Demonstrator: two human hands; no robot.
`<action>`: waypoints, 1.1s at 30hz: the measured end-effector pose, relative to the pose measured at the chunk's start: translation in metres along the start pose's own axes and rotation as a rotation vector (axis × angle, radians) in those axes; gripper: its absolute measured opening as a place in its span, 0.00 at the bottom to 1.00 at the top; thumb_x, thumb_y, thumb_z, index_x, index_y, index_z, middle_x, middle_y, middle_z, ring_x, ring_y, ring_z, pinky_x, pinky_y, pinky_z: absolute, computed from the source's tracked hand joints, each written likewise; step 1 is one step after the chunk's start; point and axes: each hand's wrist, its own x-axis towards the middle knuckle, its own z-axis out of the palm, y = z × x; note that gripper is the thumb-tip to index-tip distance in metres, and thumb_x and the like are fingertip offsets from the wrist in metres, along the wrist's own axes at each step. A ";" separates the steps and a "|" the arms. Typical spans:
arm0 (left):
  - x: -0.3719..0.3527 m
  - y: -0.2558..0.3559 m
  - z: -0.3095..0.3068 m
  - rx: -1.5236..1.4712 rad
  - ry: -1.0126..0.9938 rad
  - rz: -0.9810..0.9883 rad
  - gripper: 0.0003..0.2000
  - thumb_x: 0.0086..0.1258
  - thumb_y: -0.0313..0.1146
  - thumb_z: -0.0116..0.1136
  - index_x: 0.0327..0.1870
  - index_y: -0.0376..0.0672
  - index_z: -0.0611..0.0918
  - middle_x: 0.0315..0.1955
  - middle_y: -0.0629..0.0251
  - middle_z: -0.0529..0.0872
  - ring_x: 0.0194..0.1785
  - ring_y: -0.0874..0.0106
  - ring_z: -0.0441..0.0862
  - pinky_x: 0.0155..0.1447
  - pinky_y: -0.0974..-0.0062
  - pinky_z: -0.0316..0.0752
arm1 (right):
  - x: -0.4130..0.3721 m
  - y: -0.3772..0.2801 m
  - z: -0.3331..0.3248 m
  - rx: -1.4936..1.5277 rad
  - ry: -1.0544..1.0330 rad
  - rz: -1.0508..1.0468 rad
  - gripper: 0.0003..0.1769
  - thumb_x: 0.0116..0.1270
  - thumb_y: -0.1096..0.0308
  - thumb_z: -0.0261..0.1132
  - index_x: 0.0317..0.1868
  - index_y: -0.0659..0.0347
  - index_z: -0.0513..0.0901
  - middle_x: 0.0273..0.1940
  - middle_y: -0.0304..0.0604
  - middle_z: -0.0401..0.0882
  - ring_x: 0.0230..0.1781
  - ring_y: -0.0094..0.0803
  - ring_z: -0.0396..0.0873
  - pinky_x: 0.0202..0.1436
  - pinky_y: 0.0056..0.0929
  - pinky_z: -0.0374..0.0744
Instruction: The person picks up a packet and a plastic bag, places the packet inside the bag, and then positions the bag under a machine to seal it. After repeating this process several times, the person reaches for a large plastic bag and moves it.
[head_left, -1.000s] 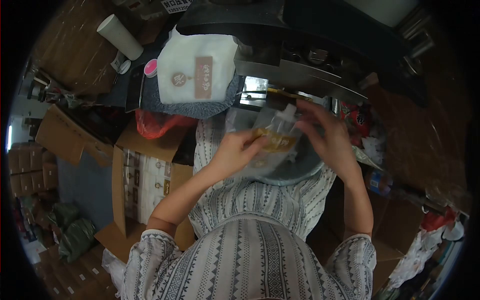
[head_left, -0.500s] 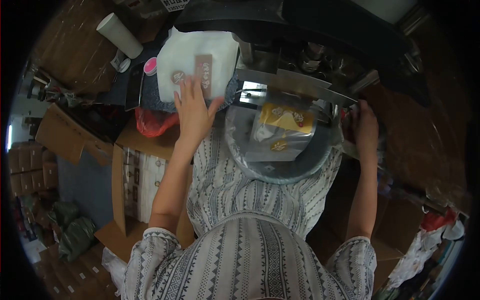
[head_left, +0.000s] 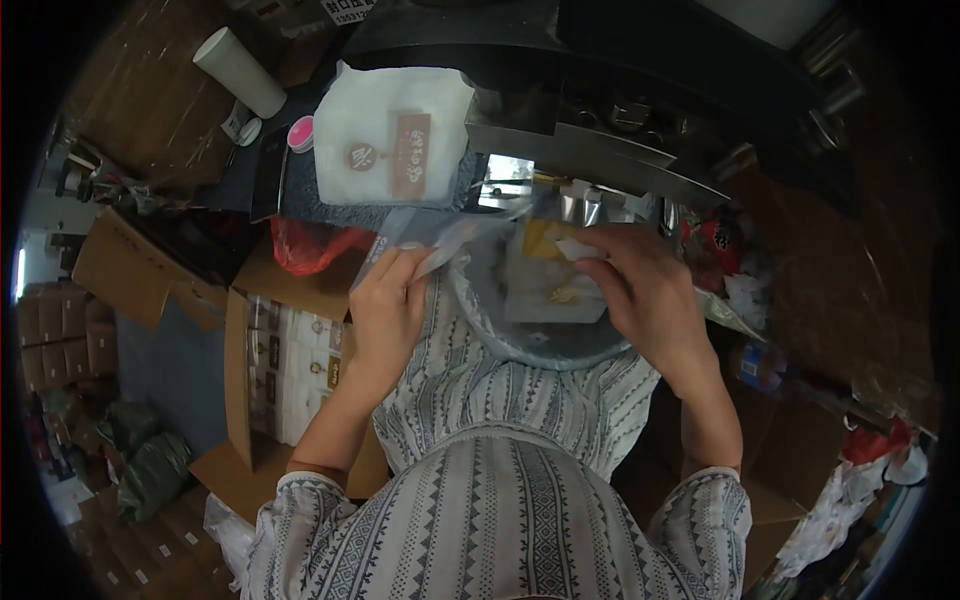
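My left hand (head_left: 388,315) is closed on a piece of clear plastic film (head_left: 452,246), which is blurred and stretches up to the right from my fingers. Over the basin, my right hand (head_left: 650,300) pinches a small whitish plastic scrap (head_left: 574,249) between thumb and fingers. Beneath it, a clear pouch with a yellow label (head_left: 545,295) lies in the plastic-lined basin (head_left: 480,322) on my lap; my right hand partly covers the pouch. Beyond my left hand, a white packet with a brown label (head_left: 375,110) rests on a grey cloth (head_left: 345,213).
A dark machine with a metal bar (head_left: 620,150) stands just beyond the basin. To the left are a pink-lidded tub (head_left: 301,134), a white cup (head_left: 240,72), and an open carton (head_left: 238,370) of packed pouches. Red and white wrappers (head_left: 722,245) lie on the right.
My left hand has left the white packet, come nearer and closed on clear film. My right hand has moved from the machine's right side to over the basin, pinching a whitish scrap.
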 end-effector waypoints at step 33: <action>0.017 -0.066 0.046 0.402 -0.058 0.154 0.23 0.62 0.32 0.62 0.59 0.42 0.74 0.48 0.54 0.79 0.56 0.53 0.73 0.57 0.48 0.64 | -0.034 0.102 -0.050 -0.579 0.107 0.509 0.12 0.66 0.73 0.56 0.47 0.62 0.81 0.45 0.58 0.80 0.45 0.55 0.79 0.46 0.46 0.77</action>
